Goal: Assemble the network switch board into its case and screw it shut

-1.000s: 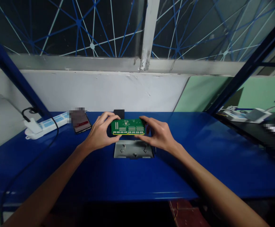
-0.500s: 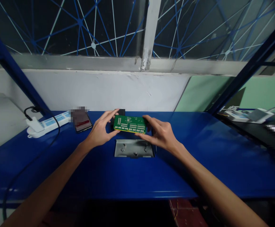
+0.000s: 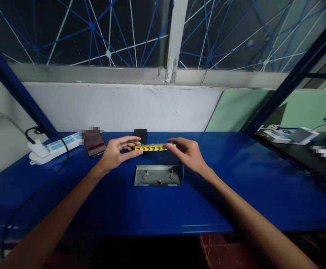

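Observation:
Both hands hold a circuit board (image 3: pixel 153 148) above the table, its row of yellow ports facing me. My left hand (image 3: pixel 120 150) pinches the board's left end, thumb on the near side. At the opposite end, my right hand (image 3: pixel 185 151) grips with its thumb in front and fingers behind. Just below and nearer to me, a grey metal tray-like casing (image 3: pixel 157 178) lies on the blue table, its inside up, with several small posts showing. Behind the left fingers stands a small black box-like object (image 3: pixel 140 135), partly covered.
On the left lie a white power strip (image 3: pixel 59 145) with a plugged-in adapter and black cable (image 3: pixel 43 181), and a phone (image 3: pixel 94 144). A white device (image 3: pixel 298 134) sits on a dark surface at right. Blue frame posts rise on both sides of the table (image 3: pixel 123 216).
The board has been tilted: its green face showed before, and now its yellow port edge faces me. Both hands still hold it over the casing, which has not moved on the table.

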The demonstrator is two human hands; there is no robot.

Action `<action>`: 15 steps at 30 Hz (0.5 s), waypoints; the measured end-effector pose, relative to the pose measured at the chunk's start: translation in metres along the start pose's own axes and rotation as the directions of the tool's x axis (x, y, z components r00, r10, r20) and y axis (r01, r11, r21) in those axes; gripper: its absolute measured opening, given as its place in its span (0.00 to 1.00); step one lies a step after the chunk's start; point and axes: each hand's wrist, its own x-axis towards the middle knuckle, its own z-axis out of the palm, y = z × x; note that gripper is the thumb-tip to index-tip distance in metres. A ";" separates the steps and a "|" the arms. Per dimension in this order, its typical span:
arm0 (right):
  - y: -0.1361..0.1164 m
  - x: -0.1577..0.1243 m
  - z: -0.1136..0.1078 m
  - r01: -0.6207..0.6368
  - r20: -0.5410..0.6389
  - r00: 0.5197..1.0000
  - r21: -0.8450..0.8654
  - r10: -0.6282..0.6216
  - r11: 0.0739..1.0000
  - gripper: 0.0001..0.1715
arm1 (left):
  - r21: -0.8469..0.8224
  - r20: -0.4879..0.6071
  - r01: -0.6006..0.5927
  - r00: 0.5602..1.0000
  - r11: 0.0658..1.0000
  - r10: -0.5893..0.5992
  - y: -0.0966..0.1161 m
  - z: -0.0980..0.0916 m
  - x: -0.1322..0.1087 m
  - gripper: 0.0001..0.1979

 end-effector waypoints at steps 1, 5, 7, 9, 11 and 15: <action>0.000 0.000 0.002 -0.069 0.027 0.997 0.077 0.067 0.995 0.29 | -0.014 0.005 0.038 0.999 0.999 -0.038 0.001 0.001 0.000 0.25; 0.004 -0.001 0.010 -0.294 0.149 0.954 0.326 0.258 0.898 0.31 | 0.047 0.056 0.105 0.993 0.993 -0.108 -0.004 0.004 0.001 0.20; 0.006 0.000 0.013 -0.373 0.199 0.927 0.406 0.317 0.834 0.30 | 0.117 0.069 0.122 0.989 0.986 -0.131 -0.008 0.005 0.001 0.26; 0.006 0.000 0.015 -0.432 0.248 0.901 0.461 0.355 0.775 0.29 | 0.149 0.064 0.157 0.984 0.976 -0.168 -0.011 0.006 0.001 0.31; 0.004 0.000 0.016 -0.474 0.298 0.880 0.489 0.371 0.732 0.30 | 0.128 0.076 0.189 0.977 0.974 -0.199 -0.010 0.007 0.000 0.32; -0.001 0.000 0.014 -0.541 0.397 0.838 0.507 0.375 0.671 0.34 | 0.011 0.164 0.261 0.952 0.965 -0.259 -0.003 0.008 0.000 0.33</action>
